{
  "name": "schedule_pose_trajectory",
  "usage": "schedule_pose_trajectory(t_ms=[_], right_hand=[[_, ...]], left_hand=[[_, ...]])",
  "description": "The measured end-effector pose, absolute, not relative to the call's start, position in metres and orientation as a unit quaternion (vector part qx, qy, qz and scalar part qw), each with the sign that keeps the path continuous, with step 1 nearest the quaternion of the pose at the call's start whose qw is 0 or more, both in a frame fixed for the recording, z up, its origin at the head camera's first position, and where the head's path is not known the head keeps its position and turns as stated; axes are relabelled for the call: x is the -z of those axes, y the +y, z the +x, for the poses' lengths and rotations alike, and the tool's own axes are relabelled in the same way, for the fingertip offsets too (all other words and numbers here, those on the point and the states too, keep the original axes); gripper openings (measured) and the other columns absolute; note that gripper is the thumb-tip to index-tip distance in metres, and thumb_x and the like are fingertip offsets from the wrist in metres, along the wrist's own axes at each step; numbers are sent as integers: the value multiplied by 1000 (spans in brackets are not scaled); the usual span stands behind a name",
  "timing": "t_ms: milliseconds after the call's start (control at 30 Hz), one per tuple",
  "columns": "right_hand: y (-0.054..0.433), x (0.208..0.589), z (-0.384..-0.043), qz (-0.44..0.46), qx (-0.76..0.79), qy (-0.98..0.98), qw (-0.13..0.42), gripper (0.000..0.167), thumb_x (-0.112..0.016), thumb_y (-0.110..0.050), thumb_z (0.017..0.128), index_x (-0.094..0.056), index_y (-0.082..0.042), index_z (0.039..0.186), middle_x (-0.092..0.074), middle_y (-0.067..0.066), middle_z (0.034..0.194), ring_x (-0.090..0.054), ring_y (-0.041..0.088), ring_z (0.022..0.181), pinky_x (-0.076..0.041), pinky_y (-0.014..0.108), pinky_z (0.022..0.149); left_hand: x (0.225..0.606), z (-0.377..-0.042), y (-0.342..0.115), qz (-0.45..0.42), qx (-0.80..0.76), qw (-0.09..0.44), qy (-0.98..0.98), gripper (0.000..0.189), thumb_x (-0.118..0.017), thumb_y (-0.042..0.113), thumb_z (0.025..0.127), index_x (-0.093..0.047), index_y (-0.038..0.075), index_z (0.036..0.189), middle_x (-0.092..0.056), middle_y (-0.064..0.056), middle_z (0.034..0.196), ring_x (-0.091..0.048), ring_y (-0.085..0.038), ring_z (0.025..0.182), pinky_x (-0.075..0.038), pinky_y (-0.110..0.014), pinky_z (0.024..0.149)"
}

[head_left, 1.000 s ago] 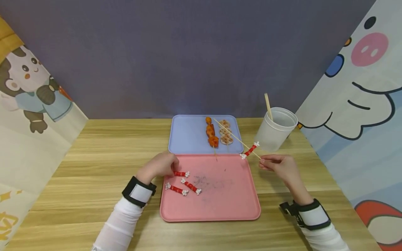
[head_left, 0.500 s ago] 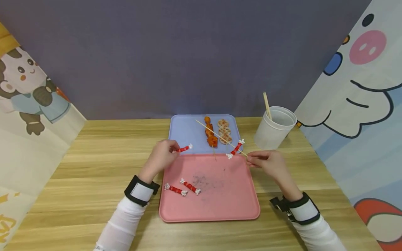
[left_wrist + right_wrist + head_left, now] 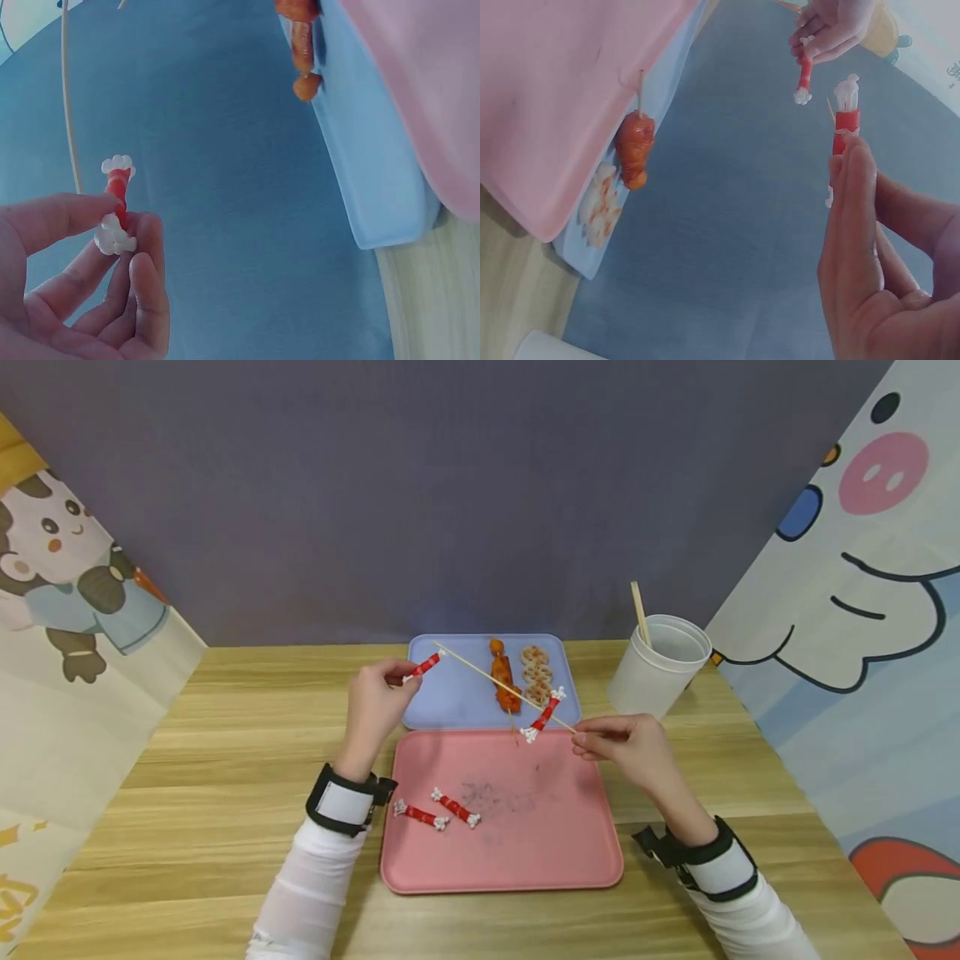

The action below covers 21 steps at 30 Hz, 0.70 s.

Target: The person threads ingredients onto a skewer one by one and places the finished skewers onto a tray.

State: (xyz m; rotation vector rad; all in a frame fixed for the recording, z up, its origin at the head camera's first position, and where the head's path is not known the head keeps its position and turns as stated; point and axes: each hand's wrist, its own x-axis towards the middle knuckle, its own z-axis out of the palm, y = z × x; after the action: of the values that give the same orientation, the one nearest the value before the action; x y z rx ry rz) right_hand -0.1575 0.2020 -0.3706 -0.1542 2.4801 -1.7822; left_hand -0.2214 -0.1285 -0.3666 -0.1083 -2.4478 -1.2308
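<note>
In the head view my left hand [image 3: 375, 710] pinches a red stick-shaped piece with white frilled ends [image 3: 425, 666], raised above the blue tray. The thumb and fingers hold this red piece [image 3: 117, 187] near one end in the left wrist view. My right hand [image 3: 633, 750] pinches the lower end of a thin bamboo skewer [image 3: 483, 672], slanted up to the left. A similar red piece [image 3: 546, 713] is threaded crosswise on it, near the fingers. The skewer's tip is close to the left hand's piece; I cannot tell whether they touch. Two more red pieces [image 3: 422, 815] lie on the pink tray [image 3: 525, 860].
The blue tray [image 3: 450, 706] behind the pink one carries a skewer of orange-brown food [image 3: 502, 675] and lotus root slices [image 3: 536, 673]. A whitish cup [image 3: 648, 681] with wooden sticks [image 3: 640, 610] stands at the right. A dark grey panel [image 3: 480, 510] rises behind the table.
My left hand has picked up a red piece from the pink tray and raised it up and away. My right hand has moved left with the skewer, bringing its tip near that piece.
</note>
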Motion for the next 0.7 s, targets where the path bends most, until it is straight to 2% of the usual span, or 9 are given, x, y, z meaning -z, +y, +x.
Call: schedule_pose_trajectory(t_ms=[200, 533, 700], right_hand=[[202, 365, -152, -50, 579, 813, 38, 25, -67, -8, 86, -67, 10, 104, -70, 25, 93, -72, 18, 74, -59, 34, 68], [203, 360, -145, -48, 592, 804, 35, 28, -67, -5, 86, -64, 15, 105, -68, 29, 95, -72, 12, 74, -58, 38, 69], [204, 360, -143, -44, 584, 810, 37, 27, -68, -7, 86, -65, 13, 105, -69, 27, 94, -72, 12, 74, -58, 38, 69]], left_hand=[[359, -223, -123, -12, 458, 211, -863, 16, -72, 17, 80, -75, 4, 90, -71, -11, 81, -62, -20, 69, -46, -26, 61], [353, -224, -120, 4, 485, 244, -840, 16, -71, 17, 81, -76, 5, 90, -72, -11, 80, -60, -18, 67, -44, -23, 60], [351, -224, -118, 4, 487, 258, -834, 16, -71, 18, 81, -76, 5, 89, -71, -11, 79, -59, -17, 66, -43, -24, 60]])
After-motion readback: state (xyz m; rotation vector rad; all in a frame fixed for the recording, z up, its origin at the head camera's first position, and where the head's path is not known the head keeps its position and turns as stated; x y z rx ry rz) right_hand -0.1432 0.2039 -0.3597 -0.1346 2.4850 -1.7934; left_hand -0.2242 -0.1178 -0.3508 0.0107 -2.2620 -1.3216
